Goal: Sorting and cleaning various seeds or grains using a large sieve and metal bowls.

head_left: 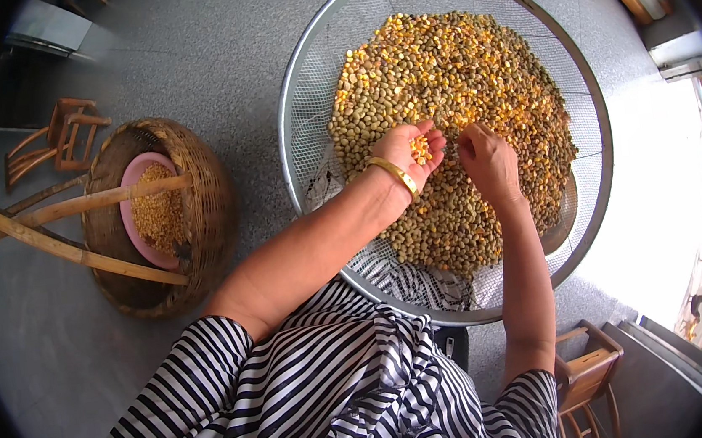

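Observation:
In front of me a wide round wire-mesh sieve (pixel 312 109) holds a spread heap of greenish-brown beans and yellow corn kernels (pixel 471 60). Palm up over the heap, my left hand (pixel 399 148) is cupped around a small lot of yellow-orange corn kernels (pixel 421 151). A gold bangle (pixel 395 175) circles that wrist. Just to its right, my right hand (pixel 491 162) hovers low over the heap, back upward. Its fingers are curled and pinched together, and whatever is between them is hidden.
A woven basket (pixel 208 178) with a bamboo handle stands on the floor at left. Inside it sits a pink bowl (pixel 128 219) of yellow kernels. A small wooden chair (pixel 73 136) lies beyond the basket. Another wooden chair (pixel 586 365) is at lower right, near a bright doorway (pixel 652 182).

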`<action>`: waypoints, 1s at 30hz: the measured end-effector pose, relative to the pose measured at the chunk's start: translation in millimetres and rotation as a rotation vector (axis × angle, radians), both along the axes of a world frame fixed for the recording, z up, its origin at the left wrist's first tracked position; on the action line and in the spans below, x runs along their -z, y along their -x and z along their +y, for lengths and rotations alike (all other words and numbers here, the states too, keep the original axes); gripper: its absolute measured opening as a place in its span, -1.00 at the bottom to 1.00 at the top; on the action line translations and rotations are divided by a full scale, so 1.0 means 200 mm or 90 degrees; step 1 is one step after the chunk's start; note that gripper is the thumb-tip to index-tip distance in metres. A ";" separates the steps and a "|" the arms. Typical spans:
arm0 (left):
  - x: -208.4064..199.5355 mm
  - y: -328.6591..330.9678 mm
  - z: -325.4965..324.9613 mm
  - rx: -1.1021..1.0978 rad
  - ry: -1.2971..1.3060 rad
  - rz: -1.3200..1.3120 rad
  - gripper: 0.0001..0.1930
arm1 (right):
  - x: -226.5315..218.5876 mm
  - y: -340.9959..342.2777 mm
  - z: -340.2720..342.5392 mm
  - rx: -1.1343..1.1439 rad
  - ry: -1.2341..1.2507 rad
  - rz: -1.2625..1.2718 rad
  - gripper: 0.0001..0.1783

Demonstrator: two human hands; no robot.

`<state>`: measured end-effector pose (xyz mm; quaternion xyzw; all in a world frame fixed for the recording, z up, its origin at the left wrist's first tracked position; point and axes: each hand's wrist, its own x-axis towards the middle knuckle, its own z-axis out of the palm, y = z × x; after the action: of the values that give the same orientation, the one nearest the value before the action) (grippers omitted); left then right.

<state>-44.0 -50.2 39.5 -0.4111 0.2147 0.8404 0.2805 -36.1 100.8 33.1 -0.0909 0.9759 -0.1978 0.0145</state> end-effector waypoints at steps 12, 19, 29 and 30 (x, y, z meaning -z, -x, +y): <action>0.01 -0.01 0.01 0.032 -0.043 0.014 -0.84 | -0.14 0.01 0.06 0.014 0.130 -0.072 -0.92; 0.02 0.00 0.02 0.019 -0.029 -0.009 -0.85 | -0.04 -0.02 0.03 -0.041 -0.052 -0.058 -0.94; -0.02 0.00 0.01 0.022 -0.016 -0.012 -0.87 | -0.01 -0.01 0.04 -0.028 -0.062 0.022 -0.93; -0.02 0.00 0.01 0.024 -0.013 -0.009 -0.87 | -0.03 0.00 0.04 -0.035 0.007 0.048 -0.92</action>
<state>-44.2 -48.4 44.2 -0.4100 0.2116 0.8343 0.3017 -35.5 109.1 38.4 -0.1251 0.9718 -0.1991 -0.0174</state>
